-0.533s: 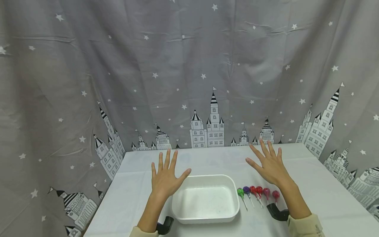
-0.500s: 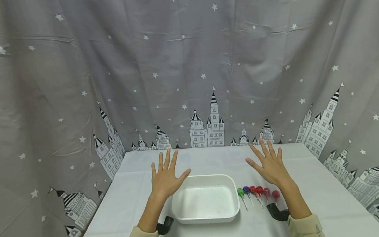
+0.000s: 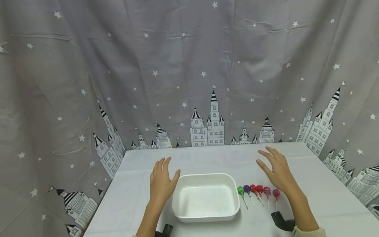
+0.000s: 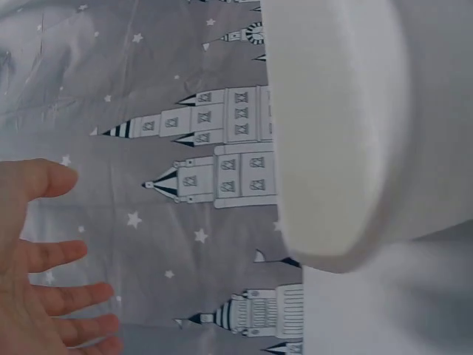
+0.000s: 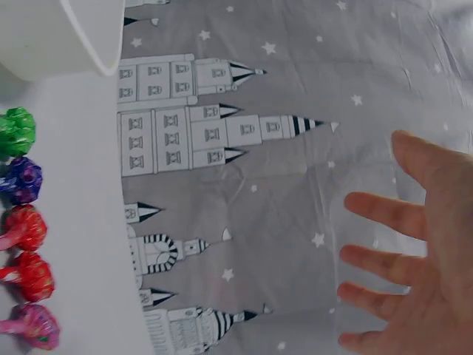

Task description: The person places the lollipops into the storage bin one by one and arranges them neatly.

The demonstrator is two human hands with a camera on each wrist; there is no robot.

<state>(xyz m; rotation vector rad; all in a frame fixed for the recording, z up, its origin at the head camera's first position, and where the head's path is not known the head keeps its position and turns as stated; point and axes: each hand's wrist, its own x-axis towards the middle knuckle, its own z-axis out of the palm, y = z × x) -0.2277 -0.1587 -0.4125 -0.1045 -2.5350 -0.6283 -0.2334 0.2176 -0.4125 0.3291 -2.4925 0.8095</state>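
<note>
My left hand (image 3: 162,186) hovers beside the left rim of a white rectangular tub (image 3: 206,220), its fingers relaxed and spread, holding nothing. Over the table's right part, my right hand (image 3: 279,172) hangs with loosely bent, parted fingers and nothing in them. Below it, to the right of the tub, lies a row of wrapped lollipops: a green lollipop (image 3: 240,191), a purple lollipop (image 3: 247,189), two red lollipops (image 3: 259,189) and two pink lollipops (image 3: 276,193). In the right wrist view the green lollipop (image 5: 18,132) lies near the tub's corner (image 5: 81,37).
A white cloth covers the table (image 3: 142,184). Behind it hangs a grey curtain (image 3: 165,98) printed with castles and stars. Black wrist mounts (image 3: 282,222) sit on both forearms.
Both hands have drawn slightly back and down, and their fingers have gone from spread straight to more relaxed and bent. The tub and lollipops have stayed in place.
</note>
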